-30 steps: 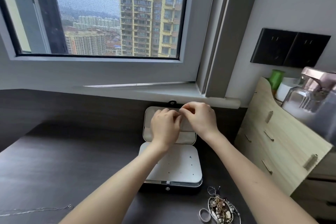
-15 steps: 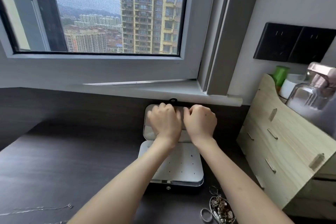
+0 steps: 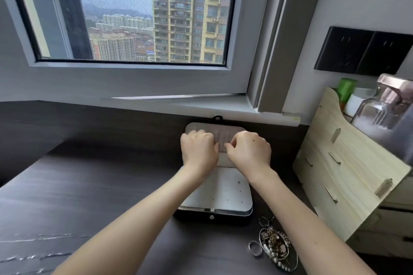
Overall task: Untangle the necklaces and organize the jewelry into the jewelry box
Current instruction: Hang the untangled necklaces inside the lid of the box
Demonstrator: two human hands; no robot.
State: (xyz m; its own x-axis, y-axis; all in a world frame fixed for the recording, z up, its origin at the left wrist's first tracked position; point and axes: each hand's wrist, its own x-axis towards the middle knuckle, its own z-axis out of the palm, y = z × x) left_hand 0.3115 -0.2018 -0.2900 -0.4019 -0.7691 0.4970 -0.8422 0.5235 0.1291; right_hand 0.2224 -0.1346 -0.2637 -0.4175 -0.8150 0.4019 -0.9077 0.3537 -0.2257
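- Our left hand [image 3: 199,150] and right hand [image 3: 249,152] are side by side over the beige lid of the open black jewelry box [image 3: 234,217], at the dark table's [image 3: 89,185] far edge.
- Both hands' fingers curl inward; we cannot tell whether they hold anything.
- The tangled metal jewelry pile [image 3: 276,245] lies near the front edge.

left hand [image 3: 199,152]: fingers curled | right hand [image 3: 249,152]: fingers curled | knuckles up, close together

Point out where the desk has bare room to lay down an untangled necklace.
The widest bare patch of the dark wood-grain desk lies left of the open black jewelry box, beyond the thin silver chains. Crowded: the tangled jewelry pile sits in the gap between box and pale wooden drawer organizer.
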